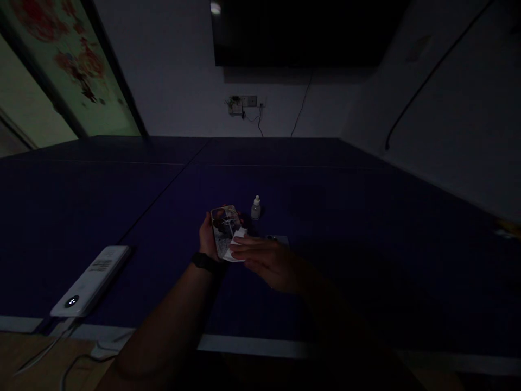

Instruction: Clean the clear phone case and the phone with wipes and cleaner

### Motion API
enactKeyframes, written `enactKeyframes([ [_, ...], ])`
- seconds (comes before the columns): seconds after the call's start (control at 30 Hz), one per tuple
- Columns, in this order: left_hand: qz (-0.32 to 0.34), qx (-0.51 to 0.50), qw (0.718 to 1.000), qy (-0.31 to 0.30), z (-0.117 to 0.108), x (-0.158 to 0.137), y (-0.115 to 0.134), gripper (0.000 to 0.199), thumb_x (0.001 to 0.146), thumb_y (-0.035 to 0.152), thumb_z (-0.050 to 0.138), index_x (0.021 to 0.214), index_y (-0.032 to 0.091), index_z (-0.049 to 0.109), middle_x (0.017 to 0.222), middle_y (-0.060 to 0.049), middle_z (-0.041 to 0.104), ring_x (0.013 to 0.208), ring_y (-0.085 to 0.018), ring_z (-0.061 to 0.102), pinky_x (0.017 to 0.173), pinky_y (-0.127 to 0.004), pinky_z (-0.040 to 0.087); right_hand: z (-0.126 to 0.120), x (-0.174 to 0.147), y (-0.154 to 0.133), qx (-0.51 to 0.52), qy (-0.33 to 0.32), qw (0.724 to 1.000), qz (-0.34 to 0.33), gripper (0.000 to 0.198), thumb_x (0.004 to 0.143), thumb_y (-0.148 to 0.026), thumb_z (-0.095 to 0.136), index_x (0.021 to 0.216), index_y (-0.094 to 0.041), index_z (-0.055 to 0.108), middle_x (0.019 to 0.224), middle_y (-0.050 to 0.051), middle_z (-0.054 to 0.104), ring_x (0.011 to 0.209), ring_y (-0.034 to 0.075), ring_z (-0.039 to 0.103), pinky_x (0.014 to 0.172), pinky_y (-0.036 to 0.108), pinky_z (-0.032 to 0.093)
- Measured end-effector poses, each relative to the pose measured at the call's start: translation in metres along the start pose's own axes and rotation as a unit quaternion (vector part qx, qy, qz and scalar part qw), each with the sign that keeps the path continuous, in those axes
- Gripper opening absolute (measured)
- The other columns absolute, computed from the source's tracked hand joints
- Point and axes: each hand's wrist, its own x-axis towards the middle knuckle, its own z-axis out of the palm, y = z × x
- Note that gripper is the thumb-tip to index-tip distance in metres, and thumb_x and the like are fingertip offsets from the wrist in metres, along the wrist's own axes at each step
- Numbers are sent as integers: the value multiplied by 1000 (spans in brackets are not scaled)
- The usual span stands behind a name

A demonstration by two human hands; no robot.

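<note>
My left hand (207, 237), a dark band on its wrist, grips what looks like a phone case (222, 232) with a printed picture, by its left side and from beneath. My right hand (268, 259) presses a folded white tissue (237, 244) against the case's lower right part with its fingers. Just beyond them a small dropper bottle (255, 209) with a white cap stands upright on the table. Partly hidden behind my right hand lies a flat, pale phone-like object (281, 239) with dark round spots.
The dark blue table (325, 201) reaches to the wall. At the left lies a white power bank (91, 279) with a lit display and cables (49, 347) over the near edge. A wall socket (246, 101) and a large dark screen (309, 32) are opposite. The room is dim.
</note>
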Motion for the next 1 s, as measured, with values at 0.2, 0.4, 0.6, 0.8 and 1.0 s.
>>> enactKeyframes([
  [0.2, -9, -23, 1000, -8, -5, 3, 0, 52, 110, 52, 31, 116, 17, 69, 93, -14, 79, 76, -27, 77, 71, -42, 63, 0, 1, 0, -38, 34, 999, 14, 35, 110, -20, 57, 141, -21, 72, 147, 12, 71, 145, 24, 62, 126, 50, 49],
  [0.4, -8, -30, 999, -15, -15, 8, -1, 51, 108, 51, 34, 123, 17, 69, 96, -14, 78, 85, -30, 78, 88, -52, 63, 4, 4, -4, -43, 2, 999, 0, 35, 108, -20, 58, 141, -23, 71, 150, 10, 69, 144, 23, 63, 125, 50, 50],
  [0.6, 18, -32, 999, -3, -14, 8, 0, 54, 109, 52, 32, 124, 18, 71, 96, -13, 79, 80, -28, 76, 79, -45, 62, 2, 4, -2, -64, 24, 998, 16, 36, 110, -19, 52, 140, -22, 72, 143, 10, 74, 141, 23, 66, 124, 49, 52],
  [0.8, 11, -29, 999, 10, -14, 6, 0, 52, 109, 52, 36, 126, 18, 72, 97, -13, 79, 81, -29, 76, 82, -45, 61, 6, 7, -5, -96, -2, 995, 24, 36, 108, -20, 58, 141, -19, 71, 150, 13, 68, 144, 26, 63, 124, 50, 51],
  [1.0, 12, -31, 999, 11, -9, 5, 1, 58, 110, 54, 28, 127, 18, 71, 95, -13, 78, 79, -28, 76, 82, -47, 61, 3, 4, -3, -72, 27, 997, -7, 34, 109, -19, 54, 136, -21, 74, 141, 10, 75, 137, 22, 69, 120, 45, 55],
])
